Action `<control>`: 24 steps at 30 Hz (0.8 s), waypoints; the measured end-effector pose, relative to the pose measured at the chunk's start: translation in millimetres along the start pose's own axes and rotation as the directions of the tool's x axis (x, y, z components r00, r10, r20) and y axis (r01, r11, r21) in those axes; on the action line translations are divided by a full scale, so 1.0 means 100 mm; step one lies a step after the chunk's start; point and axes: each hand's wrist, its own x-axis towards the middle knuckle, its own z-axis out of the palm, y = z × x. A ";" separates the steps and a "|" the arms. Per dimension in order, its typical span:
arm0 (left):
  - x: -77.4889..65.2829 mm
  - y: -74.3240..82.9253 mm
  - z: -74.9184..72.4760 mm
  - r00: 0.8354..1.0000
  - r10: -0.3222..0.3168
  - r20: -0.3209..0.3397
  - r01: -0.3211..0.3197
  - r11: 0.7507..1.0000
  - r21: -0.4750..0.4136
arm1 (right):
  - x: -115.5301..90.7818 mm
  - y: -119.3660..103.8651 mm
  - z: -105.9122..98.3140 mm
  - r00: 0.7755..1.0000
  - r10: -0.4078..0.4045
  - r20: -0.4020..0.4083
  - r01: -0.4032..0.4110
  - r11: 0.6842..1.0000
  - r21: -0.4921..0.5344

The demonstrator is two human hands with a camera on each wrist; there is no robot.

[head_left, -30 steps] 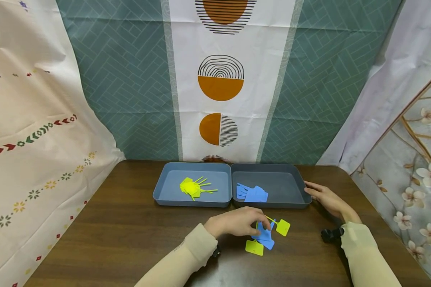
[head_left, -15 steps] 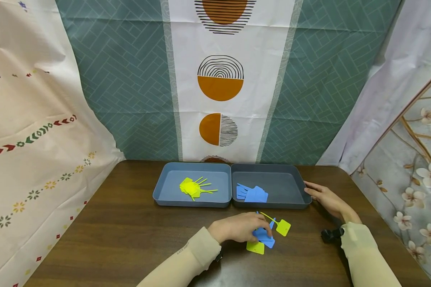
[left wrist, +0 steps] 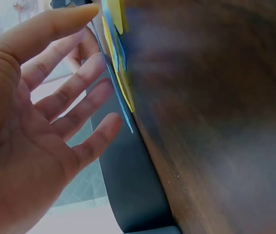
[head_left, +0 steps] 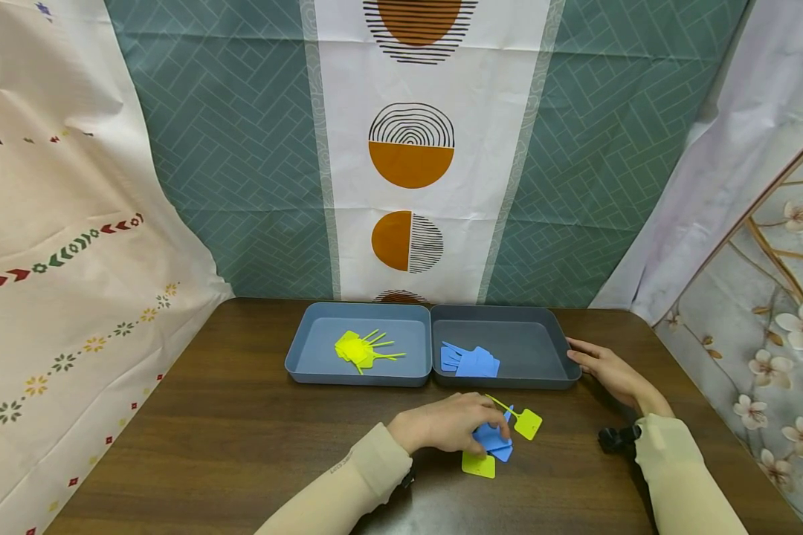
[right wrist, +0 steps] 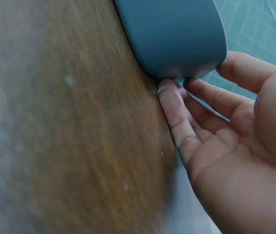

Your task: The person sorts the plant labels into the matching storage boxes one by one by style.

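Observation:
My left hand (head_left: 448, 423) reaches over a small pile of flat label tags with thin tails, its fingertips at the blue tags (head_left: 494, 438). In the left wrist view the fingers are spread, their tips touching the thin edge of a blue tag (left wrist: 124, 114), with the thumb apart from them. A yellow tag (head_left: 478, 466) pokes out in front of the pile, and another yellow tag (head_left: 527, 424) lies at its right. My right hand (head_left: 609, 371) touches the right end of the dark grey tray (head_left: 529, 342), fingertips low on the outer wall and thumb near the rim (right wrist: 225, 61).
The blue-grey tray (head_left: 317, 334) stands directly left of the dark one and bears a heap of yellow tags (head_left: 355, 349). Several blue tags (head_left: 478, 362) lie in the dark tray's front left corner. A patterned curtain (head_left: 254, 186) hangs behind the wooden table (head_left: 227, 446).
My left hand has moved slightly down and right onto the pile, and the front yellow tag has slid a little to the right. My right hand stays at the tray.

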 end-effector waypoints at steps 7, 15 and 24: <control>0.00 -0.01 -0.05 1.000 -0.003 -0.023 0.001 0.997 -0.078 | 0.01 0.02 -0.01 1.000 0.013 -0.006 -0.013 1.000 -0.014; -0.04 -0.03 -0.14 0.997 -0.024 -0.069 0.014 0.991 -0.137 | 0.00 0.04 -0.01 1.000 0.007 0.001 -0.007 1.000 -0.008; -0.05 -0.05 -0.21 0.993 -0.042 -0.112 0.021 0.983 -0.182 | 0.00 0.03 -0.01 1.000 0.008 -0.004 -0.008 1.000 -0.003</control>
